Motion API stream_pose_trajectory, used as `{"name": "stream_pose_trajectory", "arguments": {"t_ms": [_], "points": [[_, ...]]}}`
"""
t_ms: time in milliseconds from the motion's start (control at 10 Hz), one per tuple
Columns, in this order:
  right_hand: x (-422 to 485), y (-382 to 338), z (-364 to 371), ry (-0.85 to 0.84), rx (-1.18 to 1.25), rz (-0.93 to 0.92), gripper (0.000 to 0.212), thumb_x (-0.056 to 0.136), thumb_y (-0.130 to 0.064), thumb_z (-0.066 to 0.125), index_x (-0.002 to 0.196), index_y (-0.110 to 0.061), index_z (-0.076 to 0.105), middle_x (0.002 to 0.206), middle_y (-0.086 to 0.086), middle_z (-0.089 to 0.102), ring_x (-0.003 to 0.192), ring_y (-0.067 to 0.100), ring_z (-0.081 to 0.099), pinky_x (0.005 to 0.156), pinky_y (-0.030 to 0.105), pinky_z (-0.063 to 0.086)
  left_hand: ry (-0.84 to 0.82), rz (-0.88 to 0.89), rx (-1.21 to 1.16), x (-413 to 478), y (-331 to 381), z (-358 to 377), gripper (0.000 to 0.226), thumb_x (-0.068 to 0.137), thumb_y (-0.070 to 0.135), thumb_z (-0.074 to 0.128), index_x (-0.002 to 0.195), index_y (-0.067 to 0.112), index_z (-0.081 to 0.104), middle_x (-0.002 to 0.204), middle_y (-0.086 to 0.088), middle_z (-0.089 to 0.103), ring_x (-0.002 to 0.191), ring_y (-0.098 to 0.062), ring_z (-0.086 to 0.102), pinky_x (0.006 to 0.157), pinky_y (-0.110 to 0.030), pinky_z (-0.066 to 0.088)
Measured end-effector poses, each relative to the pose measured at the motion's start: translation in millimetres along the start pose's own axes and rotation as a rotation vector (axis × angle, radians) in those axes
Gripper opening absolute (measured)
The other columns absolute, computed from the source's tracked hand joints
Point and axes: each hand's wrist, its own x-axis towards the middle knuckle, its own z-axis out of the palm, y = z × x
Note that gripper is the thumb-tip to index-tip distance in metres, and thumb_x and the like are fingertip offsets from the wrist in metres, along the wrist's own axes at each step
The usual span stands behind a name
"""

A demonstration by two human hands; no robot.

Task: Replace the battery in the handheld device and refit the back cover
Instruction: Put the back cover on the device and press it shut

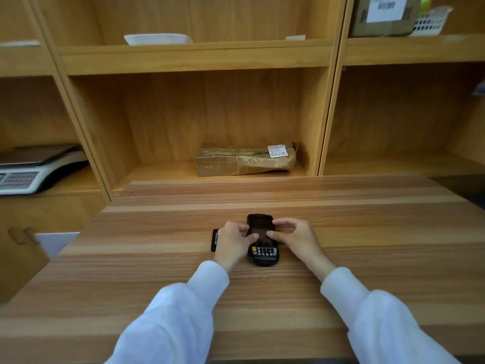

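Observation:
A black handheld device (263,254) lies face up on the wooden table (262,298), keypad toward me and dark screen away. My left hand (232,243) grips its left side with the thumb on the screen. From the right, my right hand (294,236) holds the device with thumb and fingers around its upper part. A flat black battery (214,240) lies on the table just left of my left hand, partly hidden by it. The device's back is out of sight.
Wooden shelves stand behind the table. A taped cardboard parcel (245,160) rests in the middle shelf bay. A weighing scale (34,169) sits on the left shelf. A white tray (157,39) and a labelled box (385,17) are on the upper shelves.

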Motion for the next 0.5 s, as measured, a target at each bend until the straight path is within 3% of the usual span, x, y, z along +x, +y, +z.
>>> {"name": "stream_pose_trajectory", "arguments": {"t_ms": [100,300,500], "points": [[-2,-1,2,0.013,0.005,0.006,0.040,0.080,-0.022,0.090,0.117,-0.015,0.077,0.116,0.000,0.076,0.098,0.013,0.074,0.096,0.039,0.059,0.020,0.012,0.029,-2,1,1,0.047,0.091,0.020,0.080,0.133,0.003,0.067,0.124,-0.013,0.073,0.115,-0.020,0.069,0.096,-0.025,0.050],[-3,-3,4,-0.010,-0.060,-0.016,0.032,0.088,-0.023,0.084,0.118,-0.018,0.074,0.116,-0.002,0.074,0.103,0.014,0.071,0.097,0.043,0.059,0.045,0.041,0.087,-7,4,-1,0.044,0.092,0.018,0.079,0.132,0.005,0.067,0.121,-0.009,0.073,0.112,-0.018,0.068,0.090,-0.021,0.048],[9,-19,-11,-0.046,-0.141,-0.033,0.024,0.099,-0.032,0.070,0.121,-0.024,0.070,0.114,-0.011,0.070,0.109,0.014,0.066,0.098,0.050,0.057,0.108,0.186,0.208,1,7,-18,0.023,0.102,0.032,0.061,0.113,0.016,0.075,0.104,0.002,0.075,0.098,-0.017,0.068,0.079,-0.026,0.048]]}}
